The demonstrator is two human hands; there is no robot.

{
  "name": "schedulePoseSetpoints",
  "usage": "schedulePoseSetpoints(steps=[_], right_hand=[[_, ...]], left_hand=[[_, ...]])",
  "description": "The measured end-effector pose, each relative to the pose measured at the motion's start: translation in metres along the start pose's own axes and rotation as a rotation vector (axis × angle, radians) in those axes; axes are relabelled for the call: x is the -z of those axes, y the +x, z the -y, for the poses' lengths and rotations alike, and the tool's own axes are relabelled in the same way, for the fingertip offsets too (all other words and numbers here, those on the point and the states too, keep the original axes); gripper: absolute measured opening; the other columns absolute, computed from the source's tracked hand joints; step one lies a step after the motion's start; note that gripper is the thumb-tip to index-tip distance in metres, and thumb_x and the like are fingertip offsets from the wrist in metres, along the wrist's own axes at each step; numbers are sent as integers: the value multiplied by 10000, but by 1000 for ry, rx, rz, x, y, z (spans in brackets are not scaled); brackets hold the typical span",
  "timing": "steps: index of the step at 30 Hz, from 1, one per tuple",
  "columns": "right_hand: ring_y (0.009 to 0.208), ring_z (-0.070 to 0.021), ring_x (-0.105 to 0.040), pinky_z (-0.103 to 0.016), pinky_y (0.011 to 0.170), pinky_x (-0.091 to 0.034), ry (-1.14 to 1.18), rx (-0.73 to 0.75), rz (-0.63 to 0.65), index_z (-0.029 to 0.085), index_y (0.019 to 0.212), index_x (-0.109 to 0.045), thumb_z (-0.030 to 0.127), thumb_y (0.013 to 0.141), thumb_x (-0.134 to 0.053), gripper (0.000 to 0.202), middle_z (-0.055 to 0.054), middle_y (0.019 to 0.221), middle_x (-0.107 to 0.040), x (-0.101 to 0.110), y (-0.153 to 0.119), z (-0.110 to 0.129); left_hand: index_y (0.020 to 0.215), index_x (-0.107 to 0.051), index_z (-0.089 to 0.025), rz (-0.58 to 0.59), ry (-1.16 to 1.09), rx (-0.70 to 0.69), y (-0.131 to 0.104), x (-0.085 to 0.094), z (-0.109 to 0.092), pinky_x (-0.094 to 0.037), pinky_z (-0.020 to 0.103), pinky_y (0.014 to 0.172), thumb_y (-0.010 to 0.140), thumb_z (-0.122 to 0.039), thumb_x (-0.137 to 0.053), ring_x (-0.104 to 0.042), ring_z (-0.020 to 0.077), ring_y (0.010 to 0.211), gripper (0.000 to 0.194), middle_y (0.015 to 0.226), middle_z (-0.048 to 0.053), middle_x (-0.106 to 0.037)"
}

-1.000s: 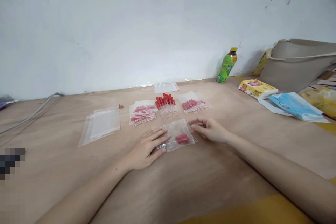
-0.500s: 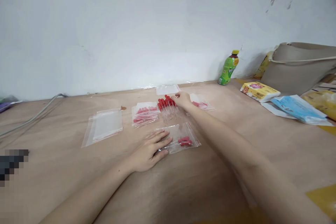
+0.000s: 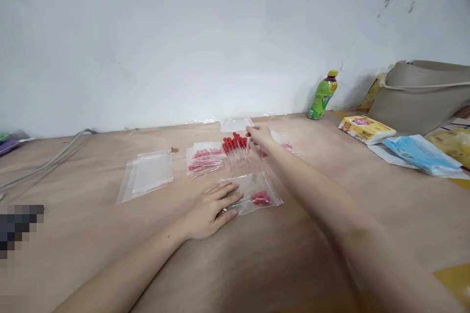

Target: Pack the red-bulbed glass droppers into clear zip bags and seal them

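Observation:
My left hand point(image 3: 216, 208) lies flat with fingers spread, pressing the left part of a clear zip bag point(image 3: 244, 190). Inside that bag's right end are several red dropper bulbs point(image 3: 260, 197). Beyond it, a bunch of droppers point(image 3: 235, 144) with red bulbs and thin clear tubes rests on the table. At the bunch's right edge my right hand point(image 3: 260, 136) pinches one dropper point(image 3: 248, 141) by its red bulb, the tube pointing down. Left of the bunch is a stack of filled bags point(image 3: 205, 159); another bag with red bulbs point(image 3: 288, 145) is partly hidden behind my right hand.
Flat bags point(image 3: 152, 173) are stacked at the left, and another bag point(image 3: 235, 124) lies near the wall. A green bottle point(image 3: 323, 95), a yellow tissue pack point(image 3: 367, 129), a blue packet point(image 3: 422, 154) and a grey bin point(image 3: 414, 98) stand right. A cable point(image 3: 55, 159) runs at left.
My right hand has lifted a dropper slightly up from the bunch, its tube now showing below the fingers. My left hand stays on the bag. The view has shifted slightly.

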State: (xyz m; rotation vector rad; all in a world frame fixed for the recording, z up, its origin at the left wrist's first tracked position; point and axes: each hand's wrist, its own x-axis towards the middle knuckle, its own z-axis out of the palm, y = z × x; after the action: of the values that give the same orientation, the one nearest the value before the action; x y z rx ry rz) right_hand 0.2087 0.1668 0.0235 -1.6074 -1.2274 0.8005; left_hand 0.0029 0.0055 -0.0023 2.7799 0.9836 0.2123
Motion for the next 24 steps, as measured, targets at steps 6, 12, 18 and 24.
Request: schedulePoseSetpoints(steps=[6, 12, 18, 24], right_hand=[[433, -63, -472, -183, 417, -403, 407, 56, -90, 198, 761, -425, 432, 783, -496, 245, -4, 680, -596, 64, -40, -24], [435, -70, -481, -195, 434, -418, 566, -97, -79, 218, 726, -405, 312, 758, -535, 163, 11, 639, -584, 101, -82, -70], [472, -80, -514, -211, 482, -439, 678, -150, 0, 215, 725, -400, 258, 762, -537, 148, 6, 631, -590, 91, -105, -72], [461, -82, -501, -222, 472, -441, 592, -64, -60, 225, 761, -405, 361, 712, -600, 243, 29, 636, -573, 96, -105, -78]], left_hand=[[1343, -339, -274, -1, 3, -10, 0, -1, 0, -226, 425, 1058, 931, -378, -341, -238, 212, 1309, 425, 1420, 33, -290], [1347, -328, -288, -3, -2, -9, 0, -1, 1, -219, 432, 1061, 935, -378, -328, -236, 216, 1309, 421, 1428, 20, -272], [1346, -330, -288, -6, 9, -2, -1, 0, 1, -217, 430, 1062, 936, -383, -328, -238, 216, 1309, 421, 1430, 18, -266], [1349, -320, -292, -5, 13, -7, -1, -1, 1, -218, 432, 1061, 937, -378, -327, -234, 212, 1310, 421, 1431, 14, -264]])
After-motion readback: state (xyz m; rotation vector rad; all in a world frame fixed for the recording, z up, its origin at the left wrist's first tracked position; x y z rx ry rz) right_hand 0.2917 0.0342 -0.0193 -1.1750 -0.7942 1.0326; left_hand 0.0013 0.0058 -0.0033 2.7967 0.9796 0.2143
